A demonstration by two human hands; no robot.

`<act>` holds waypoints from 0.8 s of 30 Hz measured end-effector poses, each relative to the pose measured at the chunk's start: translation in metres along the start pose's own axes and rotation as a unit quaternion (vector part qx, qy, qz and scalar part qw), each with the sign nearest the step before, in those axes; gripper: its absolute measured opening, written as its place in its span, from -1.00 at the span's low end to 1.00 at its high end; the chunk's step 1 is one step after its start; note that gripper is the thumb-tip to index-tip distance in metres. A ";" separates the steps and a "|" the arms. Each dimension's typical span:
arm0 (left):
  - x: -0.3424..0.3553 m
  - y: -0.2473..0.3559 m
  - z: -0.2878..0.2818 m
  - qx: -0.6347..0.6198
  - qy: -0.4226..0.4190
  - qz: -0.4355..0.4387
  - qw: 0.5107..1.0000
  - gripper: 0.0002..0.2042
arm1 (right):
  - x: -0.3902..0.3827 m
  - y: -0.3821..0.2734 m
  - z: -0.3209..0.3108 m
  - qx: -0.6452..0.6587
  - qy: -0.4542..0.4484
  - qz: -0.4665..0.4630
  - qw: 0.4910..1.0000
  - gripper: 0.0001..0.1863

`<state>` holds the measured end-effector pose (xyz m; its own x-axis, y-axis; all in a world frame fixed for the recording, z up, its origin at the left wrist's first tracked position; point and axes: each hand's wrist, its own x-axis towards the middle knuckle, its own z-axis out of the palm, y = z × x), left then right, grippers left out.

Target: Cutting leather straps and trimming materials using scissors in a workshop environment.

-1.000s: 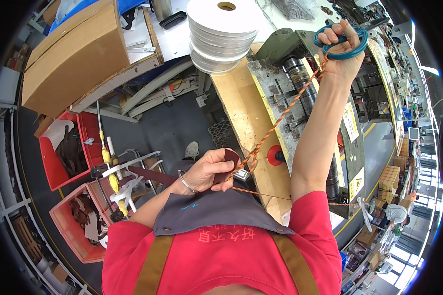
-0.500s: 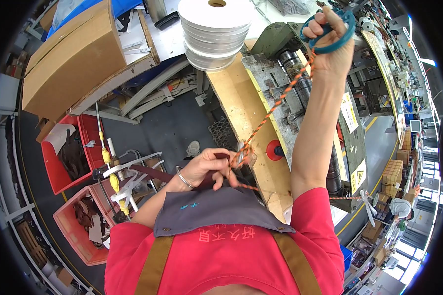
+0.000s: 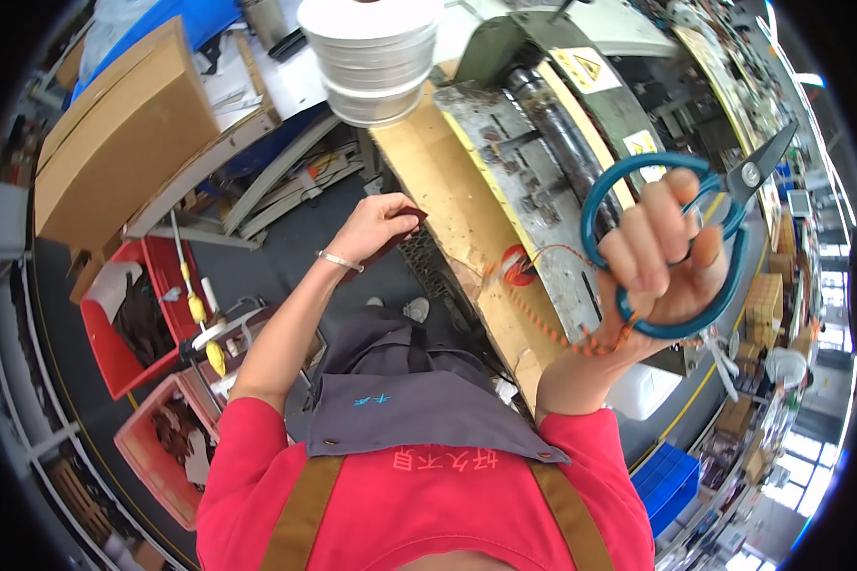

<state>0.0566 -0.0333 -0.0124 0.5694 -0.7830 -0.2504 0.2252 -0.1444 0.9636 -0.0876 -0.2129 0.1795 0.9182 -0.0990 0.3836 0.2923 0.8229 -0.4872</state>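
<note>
My left hand is pinched on a dark maroon strip, over the edge of the wooden trough. My right hand has its fingers curled through the large teal handles of black-bladed scissors, held up at the right with the blades pointing up and right. An orange cord hangs in a loop from around that hand and the handles, blurred near a red round part in the trough. Beside the trough is a worn metal machine with a dark roller and warning labels.
A stack of white spools stands at the top. A cardboard box lies on the left table, with red bins and a pink bin below. A rod with yellow fittings stands beside them. A blue crate is at lower right.
My right hand has come down and closer with the scissors. My left hand has moved up and left with the strip, away from the cord, which now hangs slack.
</note>
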 end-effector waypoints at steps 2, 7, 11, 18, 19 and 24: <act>0.024 -0.004 0.002 0.120 -0.001 0.024 0.992 -0.89 | -0.023 0.003 0.010 -0.044 0.051 -0.021 0.997 -0.72; 0.025 0.038 0.036 0.388 -0.032 0.173 0.905 -0.63 | -0.055 0.022 0.012 -0.085 0.263 -0.073 0.958 -0.79; -0.033 0.041 0.102 -0.190 -0.508 0.086 0.836 -0.40 | -0.059 0.032 0.025 -0.222 0.315 -0.030 0.922 -0.76; -0.131 0.014 0.134 -0.230 -0.310 0.081 0.919 -0.55 | -0.093 0.090 0.010 -0.665 0.175 0.081 0.721 -0.67; -0.144 0.000 0.136 -0.263 -0.256 0.006 0.930 -0.63 | -0.102 0.096 0.012 -0.671 0.145 0.135 0.714 -0.66; -0.214 -0.017 0.171 -0.202 -0.117 -0.040 0.972 -0.76 | -0.154 0.091 0.030 -0.637 0.048 0.326 0.697 -0.72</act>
<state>-0.2043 0.0329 0.0406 0.3525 -0.9023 -0.2482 0.5795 0.0022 0.8150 -0.2107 -0.1064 0.0995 0.9626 -0.0246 -0.2699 -0.2520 -0.4480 -0.8578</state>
